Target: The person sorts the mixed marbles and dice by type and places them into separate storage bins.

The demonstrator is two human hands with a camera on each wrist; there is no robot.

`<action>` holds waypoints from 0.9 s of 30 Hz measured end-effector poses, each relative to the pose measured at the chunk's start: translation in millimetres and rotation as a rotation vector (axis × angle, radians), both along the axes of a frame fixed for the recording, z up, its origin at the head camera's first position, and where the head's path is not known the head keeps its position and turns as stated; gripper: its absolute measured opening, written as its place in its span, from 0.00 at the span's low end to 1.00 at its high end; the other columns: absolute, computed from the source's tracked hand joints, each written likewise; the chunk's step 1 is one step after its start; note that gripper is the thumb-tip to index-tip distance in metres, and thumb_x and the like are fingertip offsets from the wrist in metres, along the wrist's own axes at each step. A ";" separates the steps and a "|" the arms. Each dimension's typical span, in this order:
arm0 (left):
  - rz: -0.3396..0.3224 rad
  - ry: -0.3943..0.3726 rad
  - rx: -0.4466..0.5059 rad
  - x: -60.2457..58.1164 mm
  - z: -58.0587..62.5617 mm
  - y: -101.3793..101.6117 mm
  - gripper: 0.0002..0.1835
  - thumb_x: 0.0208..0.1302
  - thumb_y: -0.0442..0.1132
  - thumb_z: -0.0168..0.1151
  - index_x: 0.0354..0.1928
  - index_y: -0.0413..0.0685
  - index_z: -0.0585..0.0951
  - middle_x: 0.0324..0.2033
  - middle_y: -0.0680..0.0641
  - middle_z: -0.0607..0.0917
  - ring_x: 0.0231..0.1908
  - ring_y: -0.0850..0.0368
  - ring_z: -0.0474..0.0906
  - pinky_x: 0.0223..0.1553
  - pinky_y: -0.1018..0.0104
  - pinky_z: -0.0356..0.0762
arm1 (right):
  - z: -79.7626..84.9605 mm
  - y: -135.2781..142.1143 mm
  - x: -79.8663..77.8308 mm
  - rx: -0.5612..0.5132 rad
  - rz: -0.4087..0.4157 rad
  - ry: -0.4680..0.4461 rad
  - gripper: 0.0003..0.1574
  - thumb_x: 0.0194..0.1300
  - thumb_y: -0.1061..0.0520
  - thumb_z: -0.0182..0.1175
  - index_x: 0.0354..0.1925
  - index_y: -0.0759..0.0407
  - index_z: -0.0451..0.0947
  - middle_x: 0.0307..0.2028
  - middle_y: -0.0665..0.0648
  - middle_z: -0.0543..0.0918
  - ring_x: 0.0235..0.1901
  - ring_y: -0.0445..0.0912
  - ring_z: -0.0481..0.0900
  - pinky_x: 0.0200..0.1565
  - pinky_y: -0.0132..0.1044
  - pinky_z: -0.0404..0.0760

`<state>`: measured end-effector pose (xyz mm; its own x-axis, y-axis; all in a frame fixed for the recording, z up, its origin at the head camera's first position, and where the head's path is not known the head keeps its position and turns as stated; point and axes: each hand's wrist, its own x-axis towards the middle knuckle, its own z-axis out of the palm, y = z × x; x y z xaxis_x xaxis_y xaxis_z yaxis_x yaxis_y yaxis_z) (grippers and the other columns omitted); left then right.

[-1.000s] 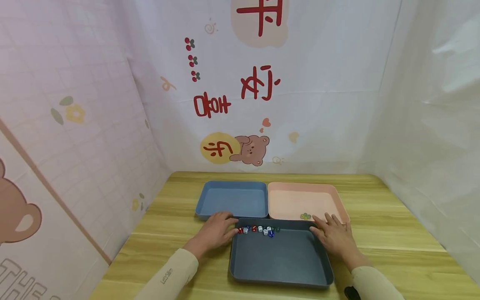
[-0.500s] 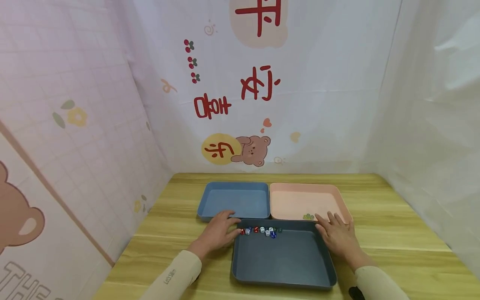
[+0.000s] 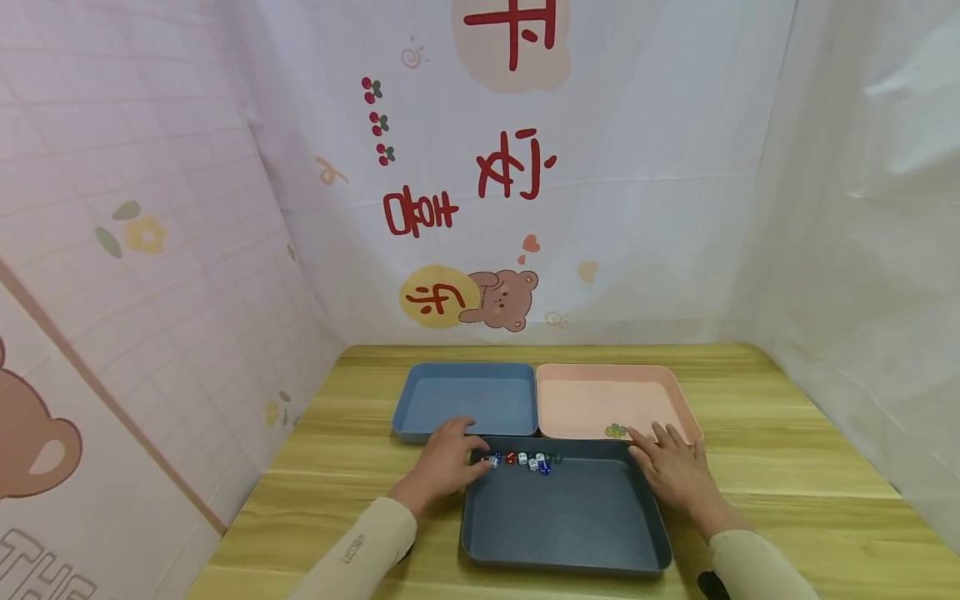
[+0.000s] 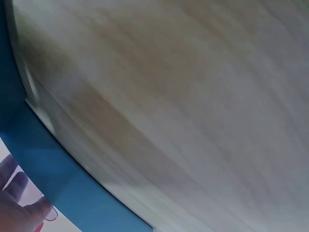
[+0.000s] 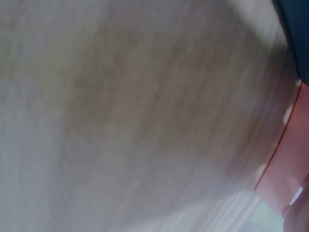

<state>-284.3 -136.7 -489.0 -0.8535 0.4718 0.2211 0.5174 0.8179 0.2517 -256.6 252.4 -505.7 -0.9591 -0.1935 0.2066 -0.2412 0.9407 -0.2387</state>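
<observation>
Small dice lie along the far side of the dark grey tray [image 3: 566, 521]: a red die [image 3: 511, 457], a white die [image 3: 522, 458], a blue die [image 3: 544, 468] and several more. My left hand [image 3: 444, 462] reaches over that tray's far left corner, thumb and fingertips apart around the leftmost dice; they partly hide a red one. In the left wrist view, the left hand [image 4: 19, 205] shows at the lower left edge. My right hand [image 3: 675, 473] lies with spread fingers at the grey tray's far right corner, fingertips over the pink tray [image 3: 678, 400], holding nothing visible.
Behind the grey tray, a blue tray [image 3: 465, 400] stands left of the pink one. A small green clover-like shape [image 3: 616, 431] shows at the pink tray's near side. All stand on a wood-grain table [image 3: 337, 450], with printed white sheeting [image 3: 637, 208] behind and at both sides.
My left hand has moved slightly right, further over the grey tray's corner, covering more of the leftmost red die. My right hand stays about where it was. The head view has shifted slightly.
</observation>
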 end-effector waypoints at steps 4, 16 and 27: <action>0.022 -0.018 -0.026 -0.6 0.1 2.1 0.12 0.63 0.49 0.67 0.44 0.54 0.88 0.62 0.39 0.74 0.66 0.39 0.65 0.66 0.39 0.59 | 0.6 -1.2 -0.4 -0.001 0.000 -0.002 0.30 0.78 0.41 0.46 0.68 0.53 0.72 0.67 0.75 0.66 0.68 0.73 0.57 0.59 0.79 0.46; 0.061 -0.037 -0.114 -0.7 7.6 9.3 0.10 0.59 0.43 0.69 0.42 0.54 0.89 0.62 0.39 0.75 0.67 0.38 0.63 0.65 0.31 0.55 | 1.7 -1.2 -0.5 0.003 0.000 0.007 0.30 0.78 0.41 0.45 0.68 0.53 0.72 0.66 0.75 0.66 0.67 0.73 0.57 0.59 0.79 0.46; 0.093 -0.081 -0.105 0.9 11.4 14.9 0.04 0.58 0.47 0.73 0.29 0.60 0.87 0.59 0.39 0.76 0.66 0.39 0.64 0.65 0.31 0.54 | 1.0 -0.6 0.0 0.000 0.005 0.016 0.30 0.78 0.41 0.45 0.68 0.53 0.72 0.66 0.75 0.67 0.67 0.73 0.58 0.59 0.79 0.45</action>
<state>-283.5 -121.7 -477.6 -0.9079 0.4064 0.1031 0.4192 0.8855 0.2004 -256.6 251.8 -504.7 -0.9547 -0.1986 0.2215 -0.2499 0.9394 -0.2347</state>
